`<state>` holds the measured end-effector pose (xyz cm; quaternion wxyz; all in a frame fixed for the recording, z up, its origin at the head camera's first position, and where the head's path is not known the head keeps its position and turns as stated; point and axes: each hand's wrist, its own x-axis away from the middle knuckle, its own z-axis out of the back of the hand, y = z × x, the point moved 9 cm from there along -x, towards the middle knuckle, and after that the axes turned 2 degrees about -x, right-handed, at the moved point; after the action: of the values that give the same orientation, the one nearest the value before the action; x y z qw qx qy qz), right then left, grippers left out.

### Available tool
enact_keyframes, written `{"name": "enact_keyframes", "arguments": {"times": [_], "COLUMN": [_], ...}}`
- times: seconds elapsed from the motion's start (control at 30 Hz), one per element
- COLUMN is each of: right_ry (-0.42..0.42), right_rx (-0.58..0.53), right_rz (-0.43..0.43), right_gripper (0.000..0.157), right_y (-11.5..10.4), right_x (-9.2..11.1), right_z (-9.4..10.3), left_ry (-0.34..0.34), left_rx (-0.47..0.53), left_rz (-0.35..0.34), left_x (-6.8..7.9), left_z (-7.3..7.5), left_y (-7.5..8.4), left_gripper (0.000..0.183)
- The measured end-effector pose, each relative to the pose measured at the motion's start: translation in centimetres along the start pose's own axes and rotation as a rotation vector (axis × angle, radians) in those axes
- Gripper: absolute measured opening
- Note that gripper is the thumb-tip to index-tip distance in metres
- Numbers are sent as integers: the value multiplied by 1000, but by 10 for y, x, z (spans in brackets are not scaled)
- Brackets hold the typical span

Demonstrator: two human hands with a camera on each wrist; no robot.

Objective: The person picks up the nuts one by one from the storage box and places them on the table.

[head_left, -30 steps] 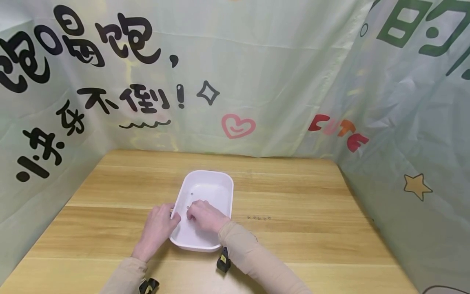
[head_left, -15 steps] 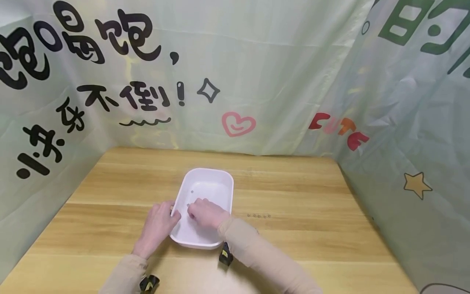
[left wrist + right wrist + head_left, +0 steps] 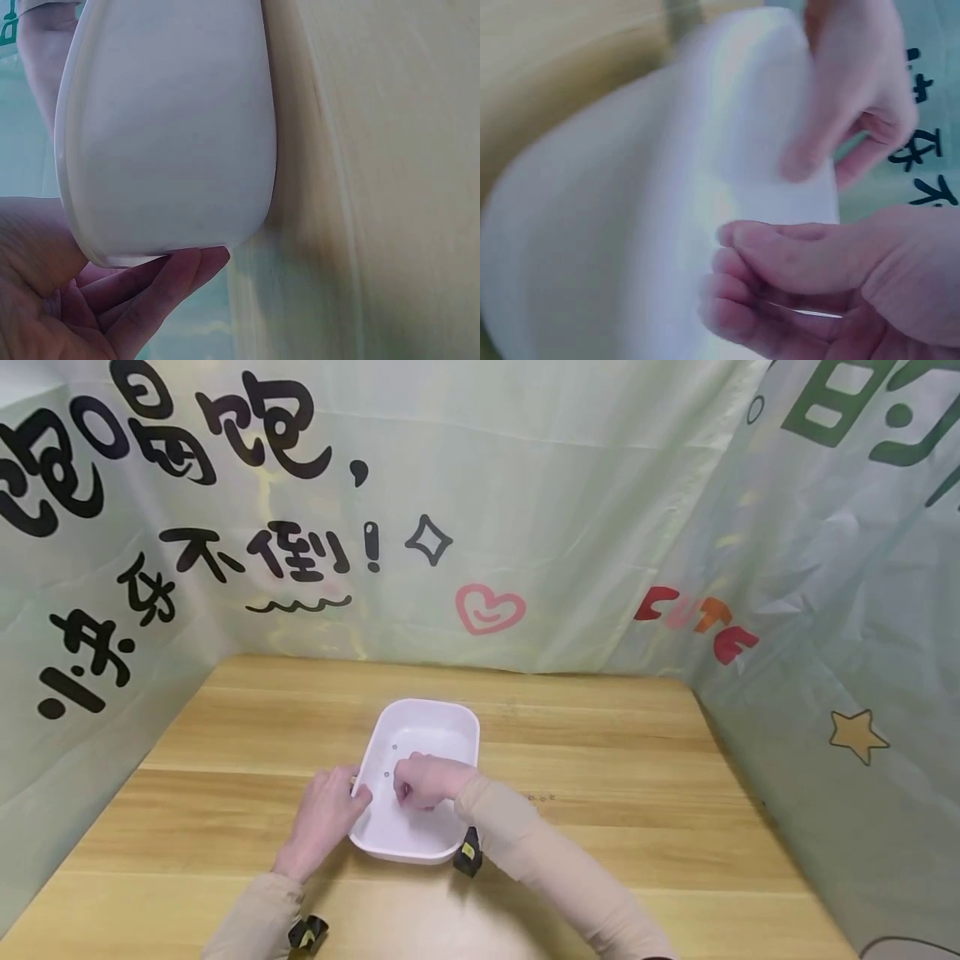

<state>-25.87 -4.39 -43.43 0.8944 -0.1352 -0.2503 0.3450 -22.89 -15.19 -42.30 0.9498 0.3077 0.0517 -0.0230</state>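
Observation:
A white rectangular tray (image 3: 405, 839) lies on the wooden table. My left hand (image 3: 322, 814) grips its left rim, the thumb over the edge and the fingers against the outer wall, as the left wrist view also shows. Over the tray's floor is my right hand (image 3: 433, 778), its fingers curled and the thumb tip against the index finger (image 3: 727, 234). I cannot tell whether something tiny is pinched there. Two tiny grey round pieces (image 3: 386, 774) lie on the tray floor, just left of that hand.
Right of the tray, a short row of similar tiny pieces (image 3: 542, 797) lies on the table (image 3: 600, 852), partly behind the right sleeve (image 3: 540, 843). Small black devices (image 3: 468, 853) sit at both wrists. Printed curtains (image 3: 570, 527) stand around the table's back and sides.
My right hand has drawn back to the right within the tray, away from the tiny pieces, and its sleeve now covers part of the row. My left hand keeps its grip.

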Motion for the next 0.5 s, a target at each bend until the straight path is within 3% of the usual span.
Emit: {"name": "enact_keyframes", "arguments": {"times": [0.17,0.5], "right_ry": [-70,74], "right_rx": [-42,-380], "right_rz": [59,238], "right_gripper": [14,14], "right_y": [-5,1], "right_x": [-1,9], "right_z": [7,36], "left_ry": [7,2], "left_rx": [1,11], "left_rz": [-5,-3], "left_x": [0,-2], "left_z": [0,-4], "left_y": [0,-1], "left_gripper": [18,19]}}
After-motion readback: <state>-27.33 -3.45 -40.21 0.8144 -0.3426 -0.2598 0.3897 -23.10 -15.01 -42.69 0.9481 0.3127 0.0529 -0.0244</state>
